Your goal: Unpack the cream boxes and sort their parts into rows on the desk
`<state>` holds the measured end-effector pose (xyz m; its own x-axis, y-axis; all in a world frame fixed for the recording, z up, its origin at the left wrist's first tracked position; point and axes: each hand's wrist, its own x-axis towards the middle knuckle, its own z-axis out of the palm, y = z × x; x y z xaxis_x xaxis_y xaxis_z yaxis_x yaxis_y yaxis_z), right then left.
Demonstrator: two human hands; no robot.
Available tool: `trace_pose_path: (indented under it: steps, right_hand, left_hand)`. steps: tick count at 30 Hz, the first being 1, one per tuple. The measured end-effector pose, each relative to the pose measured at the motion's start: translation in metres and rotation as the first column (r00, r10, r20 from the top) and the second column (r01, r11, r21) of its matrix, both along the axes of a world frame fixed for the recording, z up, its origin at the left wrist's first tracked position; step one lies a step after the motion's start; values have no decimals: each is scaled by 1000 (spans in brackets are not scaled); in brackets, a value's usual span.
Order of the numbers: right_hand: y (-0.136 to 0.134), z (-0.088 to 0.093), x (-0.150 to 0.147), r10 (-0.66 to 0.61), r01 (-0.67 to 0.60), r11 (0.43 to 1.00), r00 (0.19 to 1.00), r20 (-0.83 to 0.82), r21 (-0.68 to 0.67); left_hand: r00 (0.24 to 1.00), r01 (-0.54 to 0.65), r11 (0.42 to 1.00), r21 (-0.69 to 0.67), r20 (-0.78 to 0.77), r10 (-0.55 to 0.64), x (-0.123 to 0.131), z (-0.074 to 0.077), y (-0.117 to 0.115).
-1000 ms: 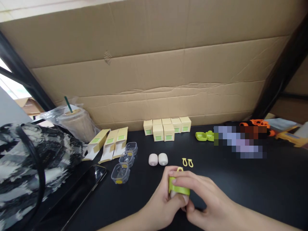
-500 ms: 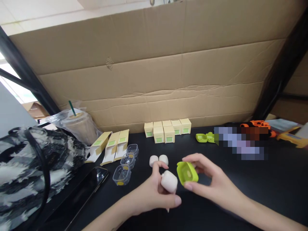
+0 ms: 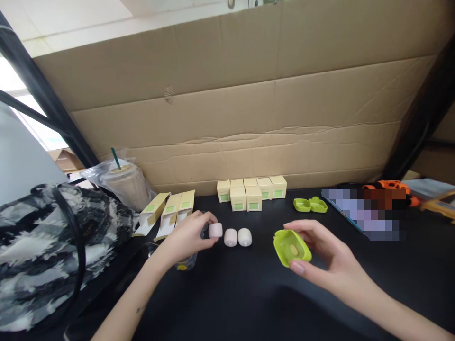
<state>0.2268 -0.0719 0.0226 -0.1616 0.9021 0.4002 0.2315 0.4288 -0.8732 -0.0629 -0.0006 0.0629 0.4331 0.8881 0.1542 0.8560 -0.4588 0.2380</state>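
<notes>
Pinched between the thumb and fingers of my left hand [image 3: 190, 237] is a small pinkish-white rounded block [image 3: 215, 230]. To its right a second pinkish-white block [image 3: 231, 237] and a whiter block [image 3: 245, 237] sit side by side on the black table. My right hand [image 3: 325, 258] grips a bright green cup-shaped case piece [image 3: 292, 248] by its edge, tilted so its hollow inside shows a pale oval spot. Below my left hand a clear plastic cup [image 3: 186, 262] with a yellow sticker is partly covered.
Several cream boxes [image 3: 253, 196] with green labels stand against the cardboard wall [image 3: 227, 104]. Opened boxes [image 3: 170, 208] lie at the left, near a bagged drink [image 3: 126, 184] and a patterned bag [image 3: 35, 255]. An open green case [image 3: 310, 204] lies at the back right.
My left hand has moved left and back with the pinkish-white block, away from the green case piece and beside the other two blocks. My right hand still holds the green piece, turned slightly.
</notes>
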Motion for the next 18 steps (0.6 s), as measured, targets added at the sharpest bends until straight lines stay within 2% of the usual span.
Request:
trace_pose_path:
  steps: [7,13,18]
  right_hand:
    - [-7,-1,-4,60,-59,997,998,27,-44]
    - [-9,-2,-4,90,-89,994,996,28,-58]
    - [-7,-7,-1,128,-121,991,983,132,-58]
  left_hand:
    - [996,-5,999,-47,-85,1,0,-4,2]
    - [995,4,996,-89,-99,-12,-2,-10,5]
    - [997,0,995,-99,-80,-8,-3,-13,5]
